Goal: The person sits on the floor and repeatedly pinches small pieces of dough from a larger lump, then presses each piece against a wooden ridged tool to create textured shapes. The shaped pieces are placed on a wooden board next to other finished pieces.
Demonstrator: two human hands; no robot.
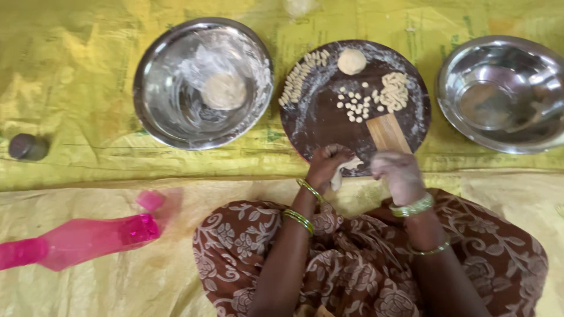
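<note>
My left hand (326, 165) is closed around a strip of pale dough (342, 174) at the near edge of a round dark wooden board (320, 120). Beside it, my right hand (399, 171) rests, fingers curled, on the near end of a small ridged wooden paddle (386, 131) lying on the board. On the board sit a ball of dough (352, 61), several tiny dough bits (354, 105), a heap of shaped pieces (395, 91) at the right and a curved row of shaped pieces (301, 80) at the left.
A floured steel bowl (170, 111) holding a dough lump (223, 90) stands left of the board. An empty steel bowl (505, 94) stands right. A pink bottle (76, 239) lies on the yellow sheet, its cap (150, 200) beside it. A small dark container (27, 147) sits far left.
</note>
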